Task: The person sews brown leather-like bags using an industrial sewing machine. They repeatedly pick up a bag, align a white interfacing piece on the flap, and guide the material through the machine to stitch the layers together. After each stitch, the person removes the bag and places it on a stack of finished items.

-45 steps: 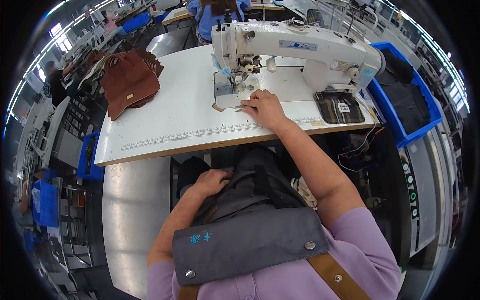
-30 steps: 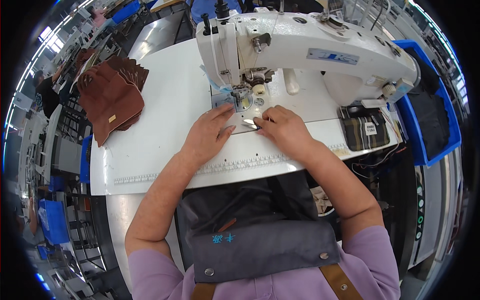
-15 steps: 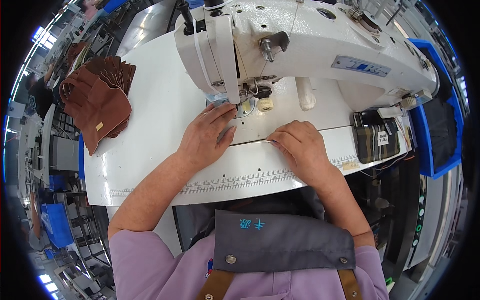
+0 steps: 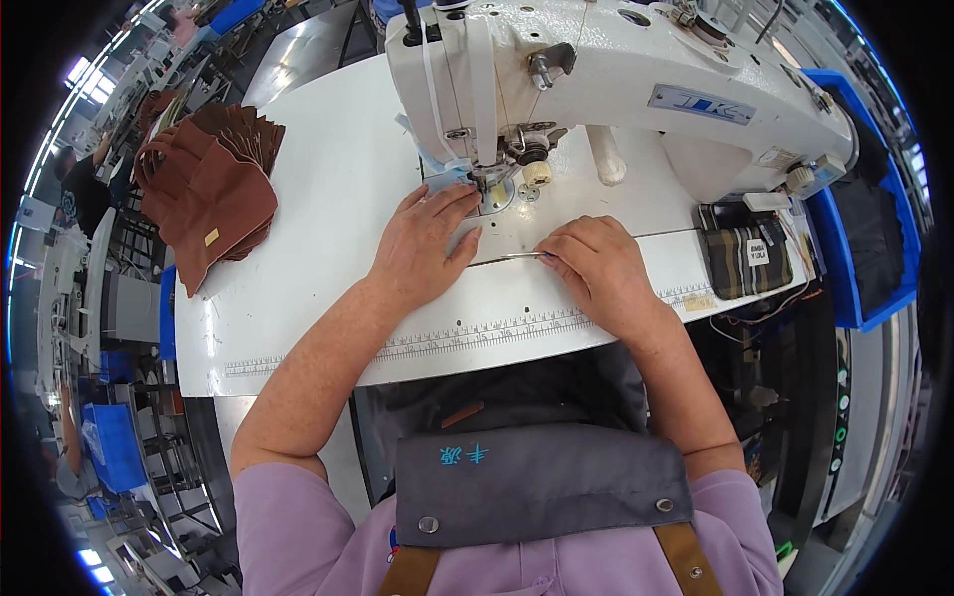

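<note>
At a white sewing machine (image 4: 586, 65), the left hand (image 4: 417, 248), thumb spread from its fingers, is beside the presser foot (image 4: 482, 185), while the right hand (image 4: 601, 273) pinches a slim metal tool (image 4: 521, 255) over the tabletop (image 4: 328, 149), apparently preparing the needle area; moving on calls for careful tool control.

From the wearer's head, we look steeply down and forward through a wide fisheye, near above the white worktable (image 4: 333, 223). The sewing machine (image 4: 631, 74) looms close at one o'clock, the wearer's grey apron (image 4: 542, 487) toward six.
</note>
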